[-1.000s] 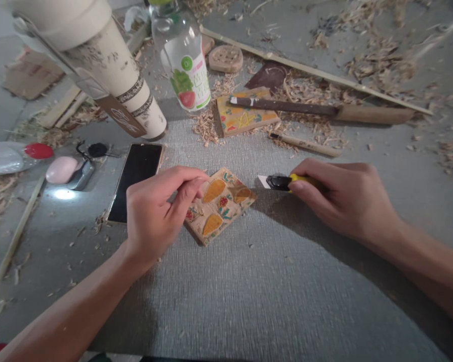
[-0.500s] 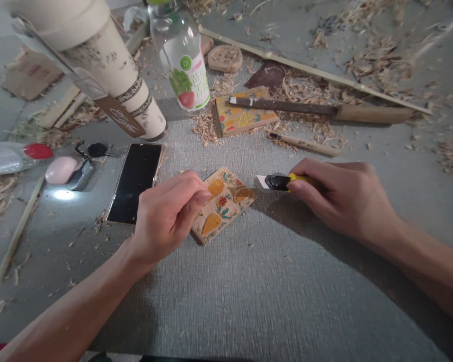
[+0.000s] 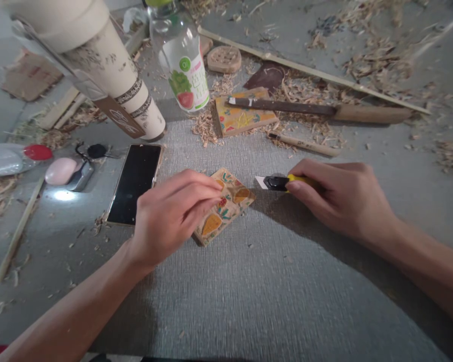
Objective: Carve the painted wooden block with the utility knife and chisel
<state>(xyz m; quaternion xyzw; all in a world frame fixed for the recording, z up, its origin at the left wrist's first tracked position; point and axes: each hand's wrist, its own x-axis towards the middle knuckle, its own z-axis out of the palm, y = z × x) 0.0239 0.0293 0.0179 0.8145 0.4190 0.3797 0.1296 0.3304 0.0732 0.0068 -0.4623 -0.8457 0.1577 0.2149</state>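
A small square wooden block (image 3: 232, 206), carved and painted with orange fruit shapes, red berries and green leaves, lies flat on the grey tabletop. My left hand (image 3: 177, 206) reaches over its left side with fingers loosely stretched out and the thumb below them. Nothing shows in that hand, and part of the block is hidden under it; whether the fingertips touch it I cannot tell. To the right of the block, my right hand (image 3: 335, 196) grips a yellow and black utility knife (image 3: 278, 183). Its bare blade points left, a short way from the block's right corner.
A black phone (image 3: 136, 183) lies left of my left hand. Behind stand a tall cup (image 3: 124, 70) and a clear bottle (image 3: 184, 65). A second painted block (image 3: 243, 120) carries a long-handled blade (image 3: 305, 106). A carving tool (image 3: 305, 145) and wood shavings lie nearby.
My left hand has uncurled its fingers and stretched them right, further over the block. My right hand with the utility knife has hardly moved.
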